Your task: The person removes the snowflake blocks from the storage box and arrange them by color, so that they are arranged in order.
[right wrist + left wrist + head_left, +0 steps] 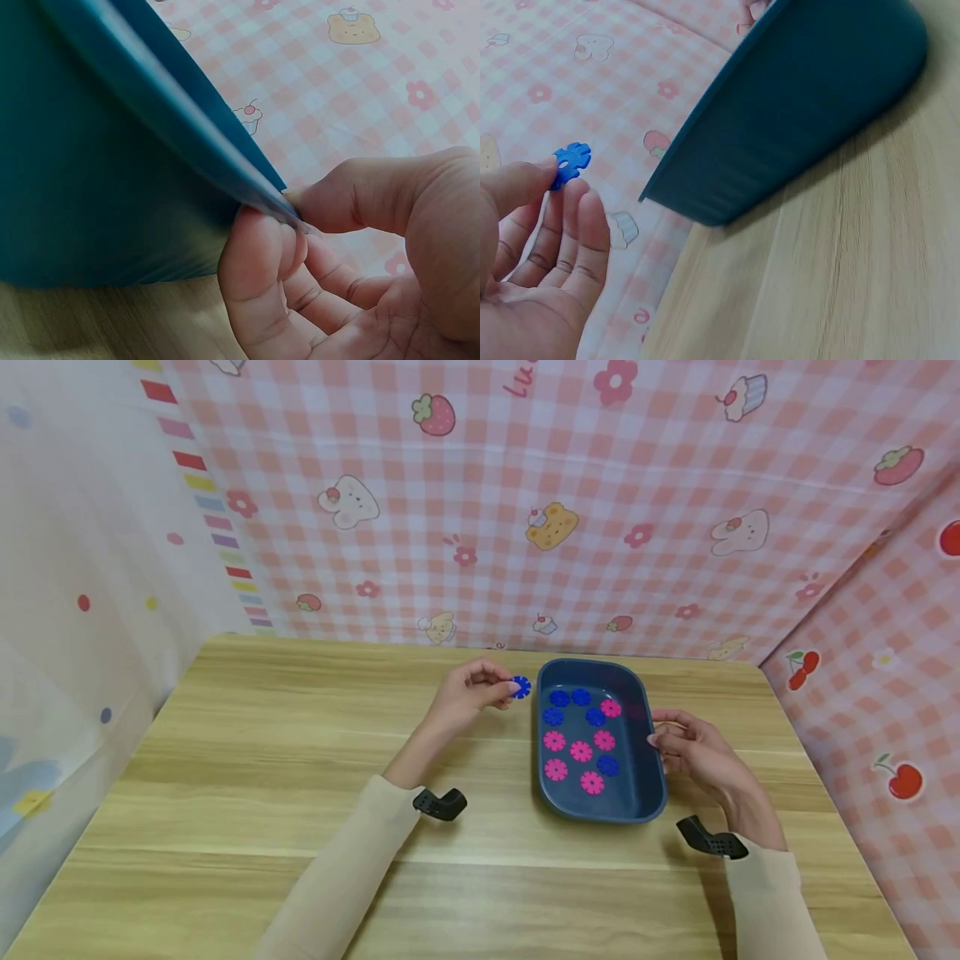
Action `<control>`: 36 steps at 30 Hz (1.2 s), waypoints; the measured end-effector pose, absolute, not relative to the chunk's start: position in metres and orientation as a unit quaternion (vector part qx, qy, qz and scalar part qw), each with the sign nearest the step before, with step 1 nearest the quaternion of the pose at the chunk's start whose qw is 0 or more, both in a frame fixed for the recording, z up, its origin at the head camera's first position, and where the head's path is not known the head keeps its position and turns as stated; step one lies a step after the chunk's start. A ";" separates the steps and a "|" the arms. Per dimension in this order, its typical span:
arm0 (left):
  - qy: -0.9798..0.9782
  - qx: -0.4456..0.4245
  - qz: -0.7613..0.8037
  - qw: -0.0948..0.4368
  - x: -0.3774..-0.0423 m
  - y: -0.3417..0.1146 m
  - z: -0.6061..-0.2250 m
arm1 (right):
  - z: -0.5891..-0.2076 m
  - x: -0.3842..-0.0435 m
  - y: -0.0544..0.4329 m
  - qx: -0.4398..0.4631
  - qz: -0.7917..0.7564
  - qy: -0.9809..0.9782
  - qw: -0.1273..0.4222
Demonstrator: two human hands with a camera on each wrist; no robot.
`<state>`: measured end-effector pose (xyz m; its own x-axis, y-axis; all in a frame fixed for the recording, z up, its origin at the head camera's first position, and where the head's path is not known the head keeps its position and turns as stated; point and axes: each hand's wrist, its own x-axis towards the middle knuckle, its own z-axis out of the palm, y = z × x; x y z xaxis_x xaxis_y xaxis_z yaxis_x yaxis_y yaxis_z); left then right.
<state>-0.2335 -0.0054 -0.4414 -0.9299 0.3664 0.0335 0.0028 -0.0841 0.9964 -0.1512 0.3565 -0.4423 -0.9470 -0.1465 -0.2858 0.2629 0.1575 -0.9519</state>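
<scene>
We're pinching a blue disc (522,686) in our left hand (472,691), just outside the tray (632,783) at 10 o'clock; our right hand (698,751) is gripping it at 3 o'clock, likely steadying it.

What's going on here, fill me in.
A person's left hand pinches a small blue notched plastic-looking disc, held just outside the dark blue, rounded rectangular tray. The right hand holds the tray's opposite rim between thumb and fingers. The tray stands on a wood-grain table, with five blue notched discs and six pink notched discs lying inside; the held one is not in it.
</scene>
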 end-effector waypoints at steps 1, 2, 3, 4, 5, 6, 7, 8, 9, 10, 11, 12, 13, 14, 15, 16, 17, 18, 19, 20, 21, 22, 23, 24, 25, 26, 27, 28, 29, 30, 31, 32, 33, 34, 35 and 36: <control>0.667 0.137 0.721 0.130 -0.233 -0.009 -0.442 | -0.442 -0.152 0.356 0.039 -0.648 0.744 0.159; 0.670 0.133 0.718 0.133 -0.233 -0.012 -0.443 | -0.442 -0.152 0.356 0.039 -0.648 0.744 0.160; 0.670 0.130 0.718 0.136 -0.232 -0.015 -0.444 | -0.442 -0.152 0.355 0.039 -0.646 0.745 0.160; 0.670 0.127 0.718 0.137 -0.232 -0.019 -0.445 | -0.442 -0.153 0.355 0.039 -0.645 0.746 0.160; 0.669 0.123 0.719 0.139 -0.232 -0.022 -0.447 | -0.441 -0.153 0.355 0.040 -0.644 0.747 0.161; 0.670 0.119 0.719 0.140 -0.231 -0.025 -0.448 | -0.441 -0.153 0.354 0.040 -0.643 0.747 0.162; 0.672 0.115 0.718 0.139 -0.231 -0.028 -0.449 | -0.441 -0.154 0.354 0.041 -0.642 0.748 0.163; 0.673 0.109 0.718 0.140 -0.231 -0.032 -0.451 | -0.441 -0.154 0.354 0.041 -0.642 0.748 0.163; 0.675 0.105 0.717 0.139 -0.230 -0.035 -0.452 | -0.441 -0.154 0.354 0.041 -0.642 0.748 0.164; 0.681 0.099 0.712 0.138 -0.230 -0.038 -0.454 | -0.441 -0.153 0.354 0.041 -0.642 0.748 0.165; 0.686 0.093 0.708 0.137 -0.230 -0.042 -0.456 | -0.441 -0.153 0.354 0.042 -0.643 0.747 0.166; 0.693 0.086 0.702 0.136 -0.230 -0.045 -0.457 | -0.441 -0.153 0.354 0.041 -0.644 0.746 0.166; 0.699 0.078 0.698 0.136 -0.230 -0.048 -0.459 | -0.441 -0.153 0.354 0.041 -0.645 0.745 0.167; 0.706 0.071 0.692 0.135 -0.230 -0.052 -0.460 | -0.441 -0.153 0.354 0.040 -0.646 0.744 0.167; 0.713 0.066 0.685 0.134 -0.230 -0.055 -0.462 | -0.442 -0.152 0.355 0.038 -0.647 0.743 0.168; 0.718 0.059 0.681 0.133 -0.231 -0.058 -0.463 | -0.442 -0.152 0.355 0.037 -0.648 0.742 0.168; 0.721 0.055 0.677 0.134 -0.231 -0.061 -0.464 | -0.442 -0.152 0.356 0.036 -0.649 0.741 0.169; 0.725 0.051 0.674 0.134 -0.231 -0.064 -0.465 | -0.442 -0.151 0.357 0.035 -0.649 0.741 0.169; 0.727 0.049 0.671 0.135 -0.231 -0.066 -0.466 | -0.442 -0.151 0.357 0.034 -0.650 0.740 0.169; 0.729 0.047 0.669 0.137 -0.232 -0.069 -0.467 | -0.442 -0.150 0.358 0.033 -0.650 0.740 0.169; 0.730 0.044 0.667 0.139 -0.232 -0.072 -0.468 | -0.442 -0.150 0.359 0.031 -0.651 0.740 0.169; 0.731 0.040 0.666 0.140 -0.232 -0.074 -0.469 | -0.441 -0.150 0.359 0.030 -0.651 0.740 0.168; 0.733 0.036 0.665 0.141 -0.233 -0.077 -0.469 | -0.441 -0.149 0.360 0.028 -0.651 0.739 0.168; 0.735 0.034 0.662 0.143 -0.233 -0.079 -0.470 | -0.441 -0.149 0.360 0.027 -0.652 0.739 0.168; 0.737 0.033 0.660 0.145 -0.233 -0.081 -0.470 | -0.441 -0.149 0.360 0.027 -0.652 0.739 0.167; 0.738 0.030 0.658 0.146 -0.234 -0.084 -0.470 | -0.440 -0.149 0.360 0.027 -0.653 0.739 0.166; 0.740 0.028 0.655 0.146 -0.234 -0.086 -0.471 | -0.440 -0.149 0.360 0.026 -0.653 0.739 0.165; 0.743 0.028 0.652 0.147 -0.234 -0.088 -0.471 | -0.440 -0.149 0.359 0.028 -0.654 0.738 0.165; 0.746 0.027 0.648 0.147 -0.234 -0.090 -0.472 | -0.440 -0.149 0.359 0.028 -0.655 0.737 0.166; 0.751 0.029 0.644 0.147 -0.234 -0.092 -0.472 | -0.440 -0.149 0.359 0.027 -0.656 0.736 0.165; 0.755 0.029 0.639 0.145 -0.234 -0.094 -0.473 | -0.441 -0.149 0.358 0.026 -0.657 0.735 0.165; 0.758 0.027 0.635 0.145 -0.234 -0.096 -0.474 | -0.441 -0.149 0.358 0.025 -0.659 0.734 0.165; 0.762 0.028 0.631 0.144 -0.234 -0.097 -0.475 | -0.441 -0.149 0.358 0.024 -0.661 0.732 0.165; 0.768 0.029 0.624 0.143 -0.235 -0.098 -0.475 | -0.442 -0.150 0.358 0.024 -0.662 0.731 0.165; 0.774 0.031 0.617 0.141 -0.235 -0.099 -0.476 | -0.442 -0.150 0.358 0.023 -0.663 0.730 0.165; 0.780 0.033 0.610 0.139 -0.236 -0.100 -0.476 | -0.443 -0.150 0.358 0.023 -0.664 0.729 0.165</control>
<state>-0.2355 -0.0999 -0.4764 -0.9590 0.2216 -0.1769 -0.1183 0.2546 0.9598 -0.1497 0.3577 -0.4426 -0.9444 -0.1852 -0.2717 0.2531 0.1180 -0.9602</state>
